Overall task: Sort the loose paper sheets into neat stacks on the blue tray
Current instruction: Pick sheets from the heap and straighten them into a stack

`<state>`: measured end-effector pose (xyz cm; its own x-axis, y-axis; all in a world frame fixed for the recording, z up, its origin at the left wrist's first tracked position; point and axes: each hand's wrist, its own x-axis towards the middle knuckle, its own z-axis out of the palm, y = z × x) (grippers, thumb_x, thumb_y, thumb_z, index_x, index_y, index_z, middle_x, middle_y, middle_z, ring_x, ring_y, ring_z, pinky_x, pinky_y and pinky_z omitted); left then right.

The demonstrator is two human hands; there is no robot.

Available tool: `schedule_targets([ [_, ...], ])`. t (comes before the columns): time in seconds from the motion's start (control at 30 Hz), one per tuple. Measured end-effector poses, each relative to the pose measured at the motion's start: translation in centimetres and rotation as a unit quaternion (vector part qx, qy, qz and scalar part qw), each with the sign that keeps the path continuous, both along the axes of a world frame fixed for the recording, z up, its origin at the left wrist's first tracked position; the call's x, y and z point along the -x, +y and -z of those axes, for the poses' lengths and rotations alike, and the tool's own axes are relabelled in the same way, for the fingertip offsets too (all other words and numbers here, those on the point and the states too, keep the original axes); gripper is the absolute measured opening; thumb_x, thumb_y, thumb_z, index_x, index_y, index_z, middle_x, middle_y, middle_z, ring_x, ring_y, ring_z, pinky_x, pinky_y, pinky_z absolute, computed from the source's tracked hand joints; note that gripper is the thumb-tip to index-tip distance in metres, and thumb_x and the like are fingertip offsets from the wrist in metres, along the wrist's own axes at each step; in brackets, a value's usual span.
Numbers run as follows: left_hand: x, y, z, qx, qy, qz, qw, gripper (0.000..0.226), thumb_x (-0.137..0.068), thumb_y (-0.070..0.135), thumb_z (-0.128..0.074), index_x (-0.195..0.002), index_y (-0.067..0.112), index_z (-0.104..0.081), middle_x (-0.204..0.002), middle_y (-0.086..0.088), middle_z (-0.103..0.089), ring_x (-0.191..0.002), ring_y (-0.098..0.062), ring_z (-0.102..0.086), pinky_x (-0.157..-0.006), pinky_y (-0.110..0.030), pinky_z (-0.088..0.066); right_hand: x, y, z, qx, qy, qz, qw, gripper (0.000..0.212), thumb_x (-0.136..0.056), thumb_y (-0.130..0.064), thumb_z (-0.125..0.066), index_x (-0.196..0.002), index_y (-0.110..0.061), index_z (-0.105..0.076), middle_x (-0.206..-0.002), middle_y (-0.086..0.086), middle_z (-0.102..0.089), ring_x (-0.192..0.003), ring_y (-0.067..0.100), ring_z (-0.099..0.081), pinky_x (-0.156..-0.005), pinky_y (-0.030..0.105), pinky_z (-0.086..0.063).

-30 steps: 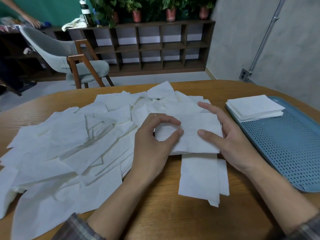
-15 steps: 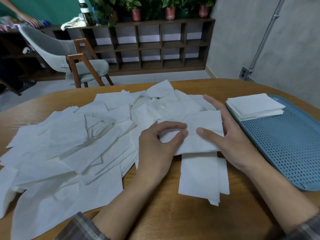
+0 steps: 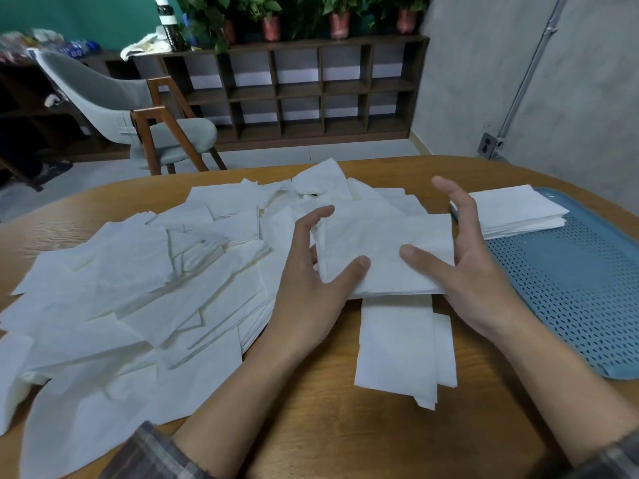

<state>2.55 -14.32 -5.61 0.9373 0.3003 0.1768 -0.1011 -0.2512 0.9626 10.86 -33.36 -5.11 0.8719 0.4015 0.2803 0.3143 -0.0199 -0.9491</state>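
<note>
Head view. Wooden surface (image 3: 328,426); cubby shelving and a chair behind. Blue tray (image 3: 570,288) at the right, with one squared stack (image 3: 511,209) on its far corner.

Just beside the tray both hands grasp a small bundle (image 3: 383,250). Left hand (image 3: 311,292): thumb on top, fingers (image 3: 309,229) curled at the edge away from the tray. Right hand (image 3: 473,271): thumb on top, fingers straight along the tray-side edge.

Loose paper sheets (image 3: 138,288) sprawl further from the tray.

Risks:
- Light pinch, so the bundle may fan or shed sheets in transfer.
- Bundle could land skewed on the stack.
- Forearm may drag the folded sheets (image 3: 397,347) lying nearer the person.
</note>
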Motion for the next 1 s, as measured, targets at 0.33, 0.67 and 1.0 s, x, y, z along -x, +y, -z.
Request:
schedule_targets([
  [0.33, 0.1, -0.7, 0.9, -0.141, -0.060, -0.018, 0.988, 0.074, -0.097, 0.037, -0.074, -0.152, 0.051, -0.027, -0.152, 0.034, -0.031, -0.142, 0.004, -0.037, -0.117, -0.032, -0.046, -0.3, -1.0, -0.2, 0.040, -0.006, -0.022, 0.999, 0.029, -0.092, -0.008, -0.074, -0.112, -0.029, -0.081, -0.121, -0.024, -0.074, -0.121, -0.008, -0.062, -0.096, 0.007, -0.046],
  [0.67, 0.9, -3.1, 2.9, -0.339, -0.026, 0.182, 0.923, 0.052, -0.079, 0.076, -0.073, -0.110, 0.036, -0.059, -0.094, 0.020, -0.054, -0.090, -0.002, -0.054, -0.076, -0.027, -0.049, -0.5, -0.6, 0.4, 0.079, -0.086, 0.039, 0.992, 0.031, -0.095, -0.003, -0.072, -0.116, -0.025, -0.078, -0.116, -0.031, -0.073, -0.119, -0.013, -0.061, -0.095, 0.002, -0.041],
  [1.0, 0.9, -2.4, 2.3, -0.347, 0.014, 0.149, 0.926, 0.017, -0.085, 0.046, -0.070, -0.091, 0.033, -0.062, -0.078, 0.015, -0.059, -0.077, -0.007, -0.058, -0.068, -0.031, -0.051, -0.6, -0.6, 0.5, 0.072, -0.085, 0.035, 0.993, 0.031, -0.096, -0.001, -0.071, -0.117, -0.022, -0.078, -0.116, -0.031, -0.073, -0.118, -0.014, -0.060, -0.096, 0.002, -0.040],
])
